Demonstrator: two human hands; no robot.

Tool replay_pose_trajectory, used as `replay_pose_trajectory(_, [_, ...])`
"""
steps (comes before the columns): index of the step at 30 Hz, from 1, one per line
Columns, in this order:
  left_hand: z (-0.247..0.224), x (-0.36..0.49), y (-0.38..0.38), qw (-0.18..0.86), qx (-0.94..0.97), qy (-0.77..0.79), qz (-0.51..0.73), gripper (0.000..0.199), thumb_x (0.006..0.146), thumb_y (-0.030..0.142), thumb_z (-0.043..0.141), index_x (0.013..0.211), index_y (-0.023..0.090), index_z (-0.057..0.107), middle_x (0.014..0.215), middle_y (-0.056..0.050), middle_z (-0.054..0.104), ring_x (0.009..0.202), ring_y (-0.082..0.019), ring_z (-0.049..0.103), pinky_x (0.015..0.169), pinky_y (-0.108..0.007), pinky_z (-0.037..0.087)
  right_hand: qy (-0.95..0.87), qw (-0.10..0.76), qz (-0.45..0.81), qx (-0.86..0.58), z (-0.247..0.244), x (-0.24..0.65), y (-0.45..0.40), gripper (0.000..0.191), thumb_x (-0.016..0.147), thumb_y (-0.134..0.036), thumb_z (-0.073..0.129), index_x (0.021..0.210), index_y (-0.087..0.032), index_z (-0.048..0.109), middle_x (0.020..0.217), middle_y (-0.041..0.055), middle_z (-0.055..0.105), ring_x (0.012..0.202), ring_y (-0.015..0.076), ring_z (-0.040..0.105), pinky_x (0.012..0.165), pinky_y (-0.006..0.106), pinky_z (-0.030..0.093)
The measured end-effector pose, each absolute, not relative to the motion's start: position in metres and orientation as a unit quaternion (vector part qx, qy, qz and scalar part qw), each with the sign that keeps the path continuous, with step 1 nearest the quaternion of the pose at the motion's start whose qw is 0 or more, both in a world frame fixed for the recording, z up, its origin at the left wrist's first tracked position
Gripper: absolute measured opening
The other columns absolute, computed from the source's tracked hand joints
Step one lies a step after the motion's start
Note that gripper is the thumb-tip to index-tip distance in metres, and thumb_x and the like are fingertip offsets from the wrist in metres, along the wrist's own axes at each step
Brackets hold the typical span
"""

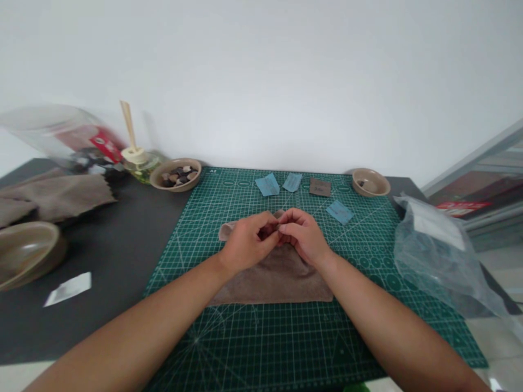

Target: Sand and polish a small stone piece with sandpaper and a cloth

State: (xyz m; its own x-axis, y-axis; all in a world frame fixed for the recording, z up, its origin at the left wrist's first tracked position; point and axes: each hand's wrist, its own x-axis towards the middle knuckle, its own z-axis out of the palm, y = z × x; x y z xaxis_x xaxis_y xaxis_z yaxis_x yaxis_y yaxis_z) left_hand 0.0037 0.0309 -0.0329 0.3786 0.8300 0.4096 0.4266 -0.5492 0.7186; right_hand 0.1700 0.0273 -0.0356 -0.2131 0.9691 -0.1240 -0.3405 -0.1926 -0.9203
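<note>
My left hand [251, 239] and my right hand [304, 234] meet fingertip to fingertip over a brown cloth [273, 283]. Both are closed in a pinch on something small and dark that I cannot make out. Beneath the fingers the cloth is rumpled, with folds by the right hand, while its near edge lies fairly straight on the green cutting mat [286, 348]. Beyond the hands lie blue abrasive-looking squares [267, 185] and one grey-brown square [320, 187] with faint markings.
At the back left stands a bowl of stones [176, 175], beside a reed diffuser [139, 158] and a clear jar [61, 133]. Another bowl [370, 182] is back right, near a plastic bag [433, 245]. Leftward are a large bowl [30, 250], grey-brown cloth [73, 193] and a white slip [69, 288].
</note>
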Motion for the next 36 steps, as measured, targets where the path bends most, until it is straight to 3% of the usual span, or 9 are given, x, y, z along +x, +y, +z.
replay_pose_trajectory(27, [-0.0338,0.0040,0.0306,0.271,0.784,0.397,0.392,0.008,0.089,0.020,0.066,0.081,0.018,0.066,0.070,0.004,0.063,0.061,-0.009,0.055,0.056,-0.020,0.040,-0.379,0.498,0.678,-0.387,-0.0342,0.1681,0.0279,0.006,0.065,-0.020,0.068,0.069,-0.019,0.064,0.061,-0.0032,0.064,0.053,0.0128,0.059,0.052,0.026,0.053])
replay_pose_trajectory(36, [-0.0320,0.0051,0.0300,0.261,0.783,0.399,0.400,0.003,0.088,0.017,0.067,0.086,0.018,0.068,0.072,0.004,0.064,0.061,-0.008,0.056,0.057,-0.019,0.041,-0.353,0.509,0.689,-0.377,-0.0331,0.1675,0.0300,0.008,0.058,-0.018,0.063,0.065,-0.018,0.066,0.059,-0.0025,0.064,0.050,0.0126,0.059,0.047,0.025,0.054])
